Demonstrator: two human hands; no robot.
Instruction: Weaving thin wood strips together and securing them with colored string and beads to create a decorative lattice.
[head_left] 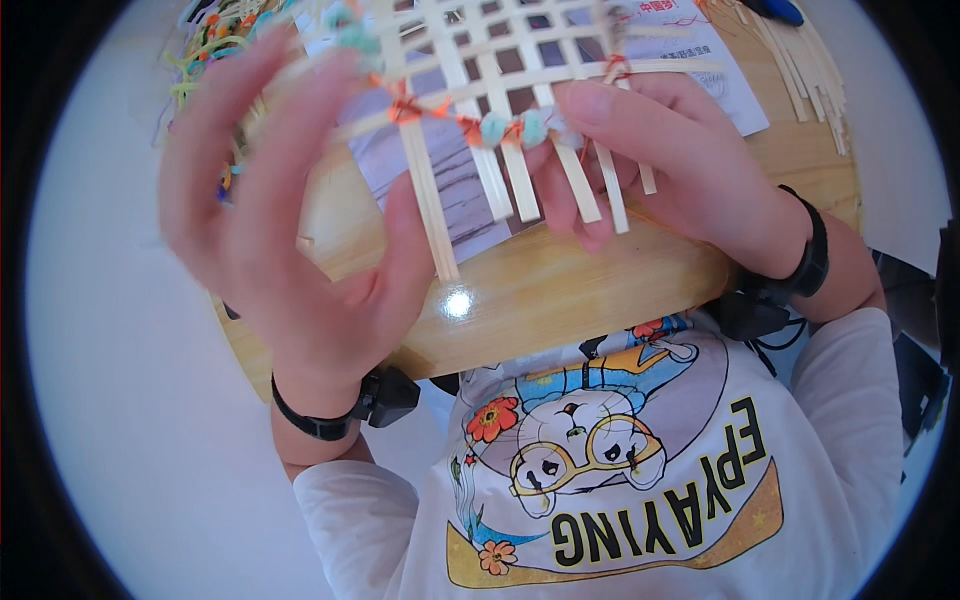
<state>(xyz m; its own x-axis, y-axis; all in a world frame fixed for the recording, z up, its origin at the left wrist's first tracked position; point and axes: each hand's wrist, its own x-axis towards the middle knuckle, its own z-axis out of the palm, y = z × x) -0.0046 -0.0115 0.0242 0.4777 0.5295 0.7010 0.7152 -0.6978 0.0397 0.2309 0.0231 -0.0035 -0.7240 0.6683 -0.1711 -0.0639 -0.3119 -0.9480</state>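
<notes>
A lattice of flat, pale bamboo strips (487, 67) is held up over the table, its loose strip ends hanging toward me. Orange cord with mint-green and whitish beads or knots (533, 126) runs along its near edge. My right hand (690, 165) grips the near right corner, thumb on top and fingers underneath. To the left of the lattice, my left hand (300, 215) is raised with fingers stretched apart, blurred by motion. Its thumb is close to the left hanging strips (430, 210); whether they touch I cannot tell. More mint-green beading (355, 30) shows near its fingertips.
A pile of colourful cords (205, 55) lies at the table's far left. Loose bamboo strips (815, 85) and a dark blue-handled tool (776, 10) are at the far right. Printed sheets (735, 90) lie under the lattice on the wooden table (560, 300), whose near edge curves before me.
</notes>
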